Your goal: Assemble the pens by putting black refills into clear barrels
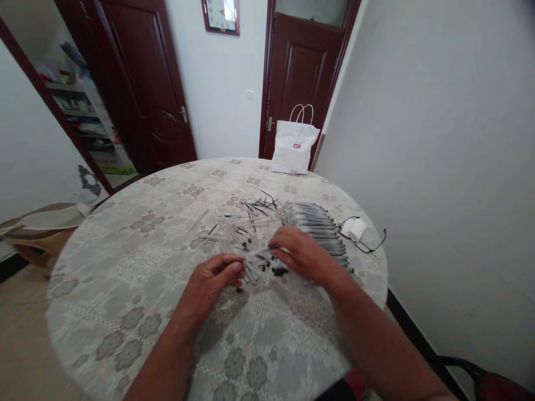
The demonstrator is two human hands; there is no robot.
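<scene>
The left hand (pixel 215 275) is closed in a pinch, fingertips together on a clear pen barrel (pixel 251 274) at the near edge of the loose pile. The right hand (pixel 298 253) lies palm down just right of it, fingers curled over a thin white part that runs toward the left hand (whether it actually grips that part or only rests on it, I cannot tell). The two hands are near each other but not touching.

Between and just beyond them lie loose clear barrels (pixel 229 231), and small black caps (pixel 276 271) are scattered by the right hand. A little farther off sit thin black refills (pixel 259 206). To the right, a neat row of assembled pens (pixel 320 225) lies side by side, so a good share looks finished, while the loose heap suggests plenty remains.

Farther right are eyeglasses (pixel 363 240); at the far rim of the round table (pixel 125 267) stands a white paper bag (pixel 293 146).
</scene>
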